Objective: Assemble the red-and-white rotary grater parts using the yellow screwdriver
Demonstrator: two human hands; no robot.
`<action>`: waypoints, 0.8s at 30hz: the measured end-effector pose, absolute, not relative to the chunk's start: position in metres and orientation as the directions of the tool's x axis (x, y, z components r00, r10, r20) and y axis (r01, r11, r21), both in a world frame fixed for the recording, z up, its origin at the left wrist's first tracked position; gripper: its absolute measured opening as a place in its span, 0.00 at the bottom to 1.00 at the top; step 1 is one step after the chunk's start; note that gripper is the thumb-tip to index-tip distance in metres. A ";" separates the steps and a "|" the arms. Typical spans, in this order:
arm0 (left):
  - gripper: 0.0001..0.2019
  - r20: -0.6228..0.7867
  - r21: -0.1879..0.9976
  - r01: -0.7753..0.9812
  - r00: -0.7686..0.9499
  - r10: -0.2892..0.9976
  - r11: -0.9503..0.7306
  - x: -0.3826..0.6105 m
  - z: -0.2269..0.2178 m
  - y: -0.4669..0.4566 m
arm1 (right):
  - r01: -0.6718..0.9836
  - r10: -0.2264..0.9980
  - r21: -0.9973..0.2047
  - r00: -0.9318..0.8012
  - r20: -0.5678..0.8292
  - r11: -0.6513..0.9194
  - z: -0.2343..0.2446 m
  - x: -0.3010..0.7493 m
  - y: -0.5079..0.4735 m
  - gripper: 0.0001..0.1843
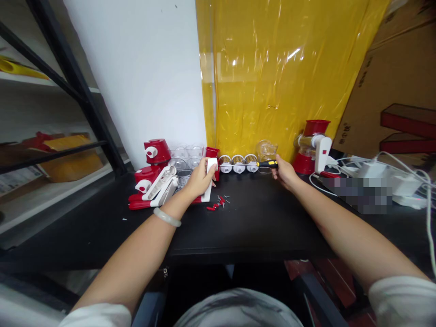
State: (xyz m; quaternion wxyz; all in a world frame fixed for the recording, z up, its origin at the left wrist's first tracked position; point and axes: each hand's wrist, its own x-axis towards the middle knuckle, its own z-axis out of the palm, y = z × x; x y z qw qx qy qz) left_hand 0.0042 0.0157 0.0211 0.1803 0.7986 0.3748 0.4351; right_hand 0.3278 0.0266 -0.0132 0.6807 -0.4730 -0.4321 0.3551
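Observation:
My left hand (200, 177) is closed around a white plastic crank handle (211, 163), which it holds up above the black table; the fingers hide part of it. In my right hand (284, 172) is a screwdriver (268, 164) with a black and yellow grip. Its thin shaft runs left toward the white handle, passing in front of three drum-shaped grater cylinders (238, 164). Whether the tip sits in a screw is too small to tell. Below my left hand lie small red pieces and screws (221, 201). More white crank handles (160, 186) with red grips rest to the left.
Red grater bodies (156, 152) and see-through plastic parts (186, 155) stand at the back left. An assembled red and white grater (311, 147) is at the back right, beside white cables and adapters (374, 170). Yellow wrapping (272, 81) and a cardboard box (391, 91) rise behind.

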 end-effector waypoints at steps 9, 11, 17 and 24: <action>0.19 0.555 0.613 0.450 0.341 0.759 -0.650 0.004 0.021 0.016 | 0.060 0.881 -0.948 0.354 0.313 0.313 -0.014 0.330 0.023 0.28; 0.19 0.554 0.615 0.448 0.341 0.759 -0.649 0.004 0.021 0.016 | 0.071 0.881 -0.951 0.361 0.305 0.300 -0.012 0.328 0.021 0.28; 0.20 0.560 0.614 0.432 0.350 0.751 -0.660 0.005 0.020 0.016 | 0.086 0.865 -0.955 0.405 0.295 0.285 -0.006 0.325 0.016 0.29; 0.21 0.566 0.621 0.411 0.354 0.744 -0.668 0.006 0.020 0.014 | 0.099 0.854 -0.963 0.446 0.267 0.249 -0.004 0.324 0.016 0.30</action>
